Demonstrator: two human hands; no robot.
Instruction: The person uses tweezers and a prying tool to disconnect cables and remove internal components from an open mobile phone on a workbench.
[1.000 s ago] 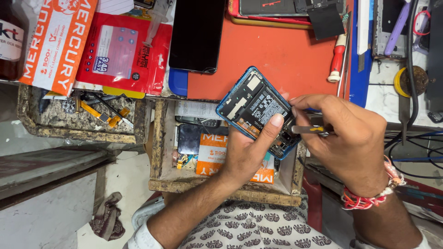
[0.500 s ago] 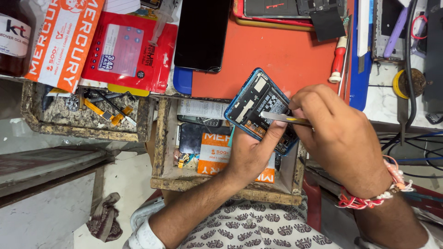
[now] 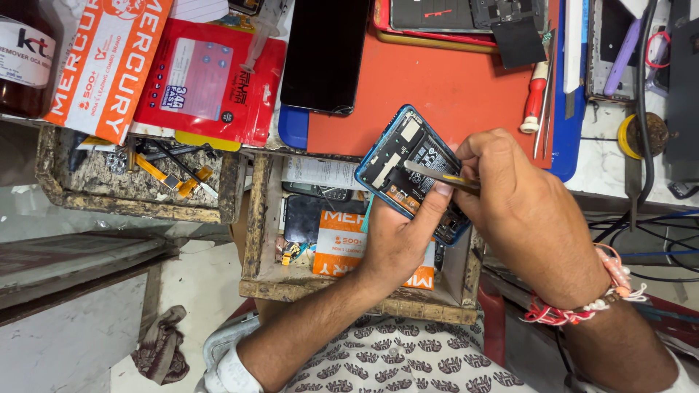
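A blue-framed phone [image 3: 405, 164] with its back cover off shows its circuit board and battery. My left hand [image 3: 403, 236] grips it from below, thumb on its lower edge, tilted over the open drawer. My right hand [image 3: 523, 212] holds metal tweezers [image 3: 435, 175], whose tips rest on the board near the phone's middle. A red and white thread band is on my right wrist.
An orange work mat [image 3: 451, 87] carries a black phone screen [image 3: 325, 54], a red-handled screwdriver [image 3: 535, 94] and another opened phone [image 3: 451, 16]. Orange and red parts packets [image 3: 207, 80] lie at left. Two wooden drawers [image 3: 255, 240] hold boxes and flex cables. A brown bottle [image 3: 25, 58] stands far left.
The view has shifted slightly. My right hand has moved the tweezers leftward, further onto the phone's board. My left hand keeps its grip on the phone.
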